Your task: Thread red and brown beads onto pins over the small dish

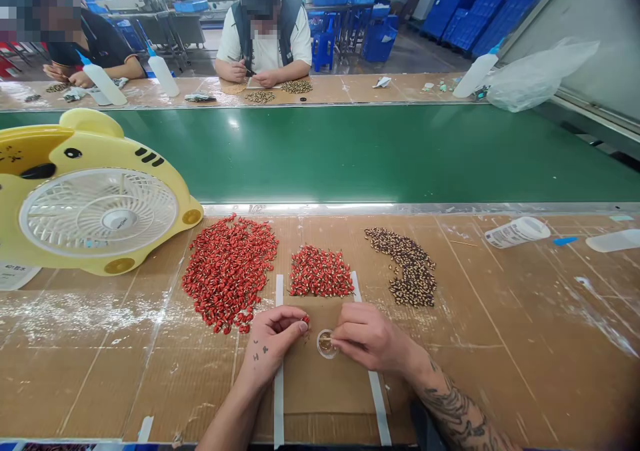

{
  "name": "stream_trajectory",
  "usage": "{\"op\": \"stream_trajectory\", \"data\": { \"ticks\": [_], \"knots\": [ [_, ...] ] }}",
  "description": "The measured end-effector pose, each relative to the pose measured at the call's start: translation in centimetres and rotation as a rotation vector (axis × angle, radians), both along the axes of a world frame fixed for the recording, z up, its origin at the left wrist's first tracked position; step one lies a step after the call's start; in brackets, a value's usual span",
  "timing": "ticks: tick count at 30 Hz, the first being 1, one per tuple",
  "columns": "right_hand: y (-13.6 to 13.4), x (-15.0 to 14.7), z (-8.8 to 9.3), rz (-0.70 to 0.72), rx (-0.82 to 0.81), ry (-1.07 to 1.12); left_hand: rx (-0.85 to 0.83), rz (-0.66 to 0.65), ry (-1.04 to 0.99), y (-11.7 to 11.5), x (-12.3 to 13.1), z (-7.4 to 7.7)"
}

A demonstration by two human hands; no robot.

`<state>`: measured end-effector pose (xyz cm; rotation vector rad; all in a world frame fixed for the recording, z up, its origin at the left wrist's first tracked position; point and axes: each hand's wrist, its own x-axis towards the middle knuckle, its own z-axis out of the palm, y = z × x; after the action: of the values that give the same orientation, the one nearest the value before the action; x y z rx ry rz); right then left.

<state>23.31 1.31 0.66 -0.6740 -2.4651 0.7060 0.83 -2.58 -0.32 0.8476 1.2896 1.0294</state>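
Observation:
My left hand (273,344) pinches a small red piece (306,319) between thumb and forefinger. Close by, my right hand (367,337) is closed with its fingertips at a small clear round dish (321,353). Whatever those fingertips grip is too small to make out. The dish rests on a cardboard sheet (325,391) held down by white tape strips. Just beyond the sheet lies a small pile of red pieces (321,272) with dark tips. A larger red pile (227,274) spreads to its left, and a curved pile of black-and-gold pieces (407,267) lies to the right.
A yellow animal-shaped fan (165,184) stands at the left. A white bottle (517,232), a blue nozzle cap (565,241) and another bottle (615,240) lie at the right. Past a green belt (350,151), two people sit at the opposite bench with glue bottles.

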Motion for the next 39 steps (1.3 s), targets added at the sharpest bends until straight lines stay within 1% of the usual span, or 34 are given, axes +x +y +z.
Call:
{"op": "stream_trajectory", "data": {
  "ticks": [3,6,8,12,15,20,25,30,33,34,36,39],
  "knots": [
    [-0.1,-0.1,0.2,0.014,-0.008,0.001,0.005,-0.006,0.002,0.0,0.1,0.1],
    [-0.2,0.1,0.7,0.022,-0.074,0.06,0.012,-0.016,-0.002,0.0,0.2,-0.1],
    [-0.3,0.2,1.1,-0.056,-0.13,0.153,0.01,-0.031,-0.004,-0.1,0.2,-0.2],
    [-0.4,-0.1,2.0,-0.27,-0.21,0.329,0.022,-0.06,-0.001,-0.1,0.3,-0.3],
    [-0.4,-0.7,2.0,-0.32,-0.232,0.368,0.021,-0.075,0.002,-0.1,0.4,-0.1],
    [-0.2,-1.0,1.4,-0.297,-0.254,0.356,0.003,-0.071,0.007,-0.1,0.5,0.3],
    [0.0,-1.1,1.0,-0.282,-0.248,0.304,0.008,-0.087,0.024,0.0,0.5,0.2],
    [0.0,-1.3,1.2,-0.345,-0.252,0.286,-0.003,-0.086,0.021,0.1,0.5,0.3],
    [0.0,-1.0,1.6,-0.357,-0.247,0.296,-0.01,-0.077,0.011,0.1,0.6,0.4],
    [0.0,-0.9,1.7,-0.349,-0.24,0.294,-0.01,-0.074,0.006,0.1,0.6,0.4],
    [0.0,-0.5,1.9,-0.282,-0.226,0.242,-0.007,-0.07,0.004,0.1,0.6,0.4],
    [0.1,0.2,2.1,-0.151,-0.227,0.058,-0.002,-0.06,0.049,0.1,0.4,0.3]
  ]
}}
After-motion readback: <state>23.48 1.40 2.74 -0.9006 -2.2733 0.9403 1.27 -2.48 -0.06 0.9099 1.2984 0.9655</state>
